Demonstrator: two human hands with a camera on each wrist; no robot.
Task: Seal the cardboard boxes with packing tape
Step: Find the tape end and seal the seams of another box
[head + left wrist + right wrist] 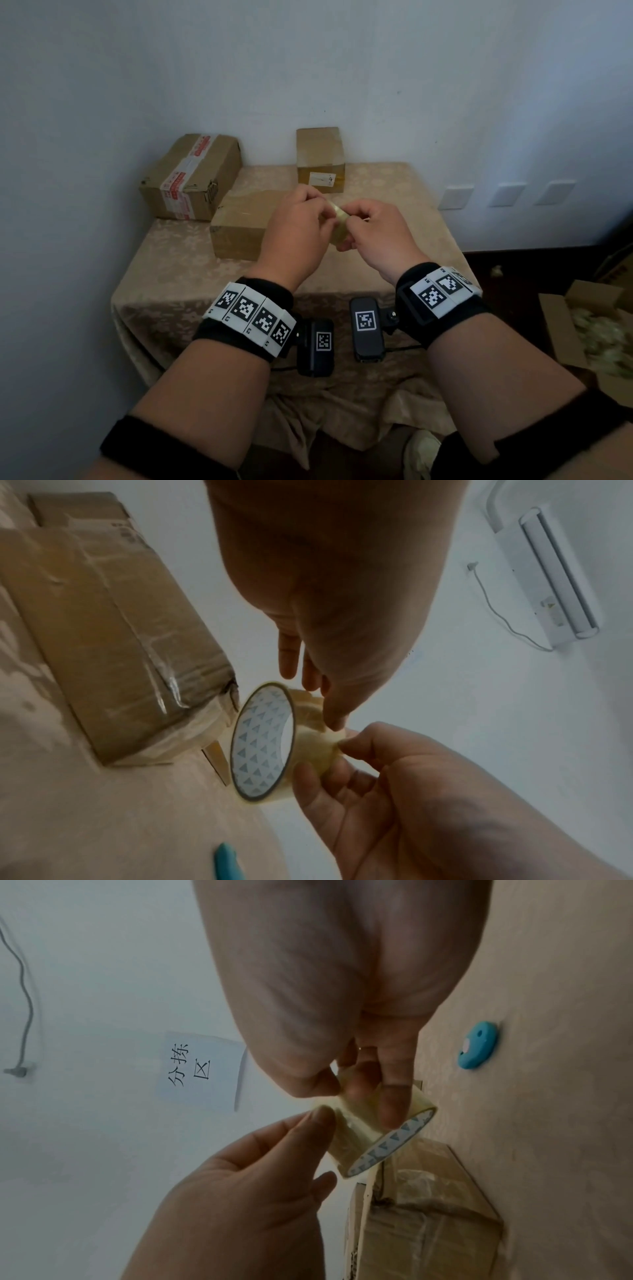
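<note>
**Both hands work a tape roll above three boxes**

Seen from the head camera, a table draped in beige cloth stands in a white corner. At far left sits a box banded with red-and-white printed tape. Just right of it, nearer the person, a flat box lies wrapped in clear film. A third, upright box stands at the back by the wall.

The left hand is raised over the flat box, fingers curled, thumb and fingertip pinching at the outer surface of the tape roll. The roll is clear tape on a core printed with small triangles; it hangs in the air between the hands, touching no box. The right hand grips it, a finger through the core and the thumb pressing the outside.

Further right, a small blue cutter lies on the cloth.

The step appears to be finding and lifting the tape's loose end. To do it well, the right hand should likely hold the roll steady while a left nail catches the edge and peels squarely, so the strip neither splits nor folds onto itself.
</note>
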